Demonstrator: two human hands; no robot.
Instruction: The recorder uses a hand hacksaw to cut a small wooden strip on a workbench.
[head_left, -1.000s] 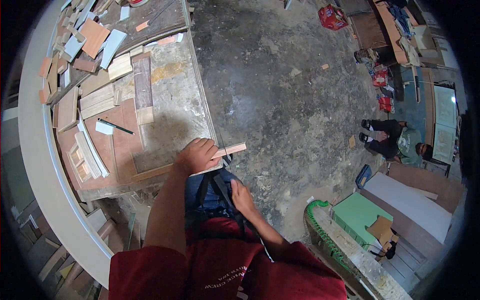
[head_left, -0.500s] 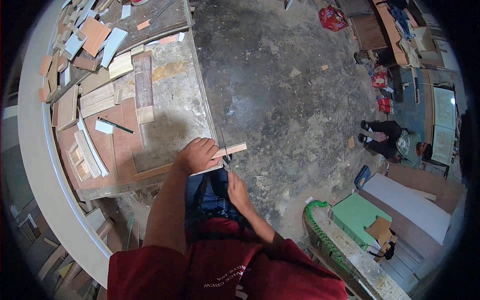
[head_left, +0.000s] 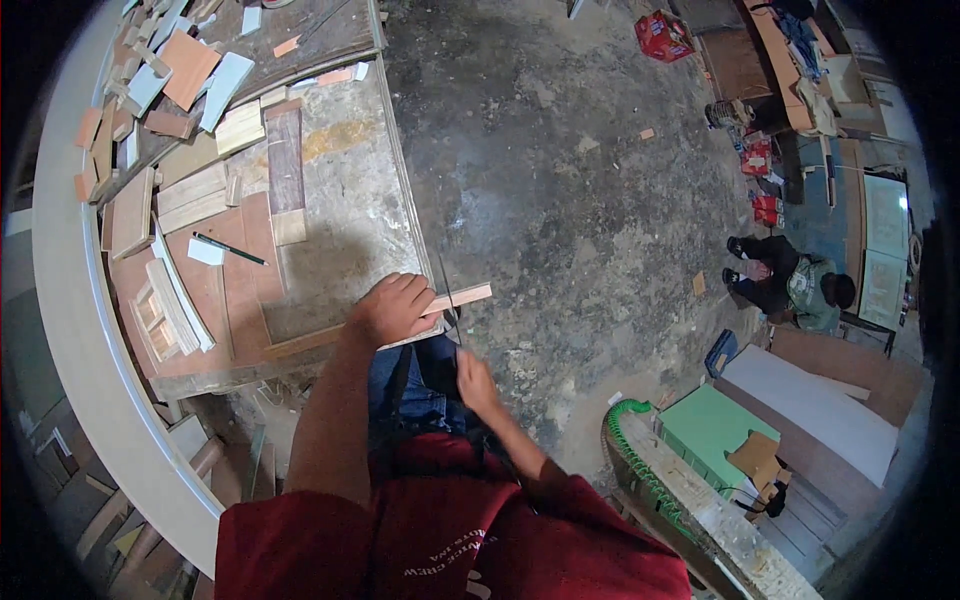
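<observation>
A narrow wooden strip (head_left: 472, 294) lies across the near right corner of the workbench, its far end sticking out past the edge. My left hand (head_left: 392, 308) is closed over the strip and presses it against the bench top. My right hand (head_left: 475, 380) is wrapped round the handle end of a thin saw (head_left: 447, 282); the handle itself is hidden in my fingers. The saw's blade, seen nearly edge-on, crosses the strip just right of my left hand, beside the bench edge. How deep it sits in the wood cannot be made out.
A pencil (head_left: 230, 248), a small wooden frame (head_left: 160, 325) and several boards lie on the bench's left side. Wood offcuts (head_left: 190, 72) are heaped at the far left. Another person (head_left: 805, 285) sits at the right. A green coiled hose (head_left: 622, 425) hangs at the lower right.
My right hand has drawn slightly back toward me with the saw. My left hand and the strip stay nearly in place. The other person's head and body have shifted a little.
</observation>
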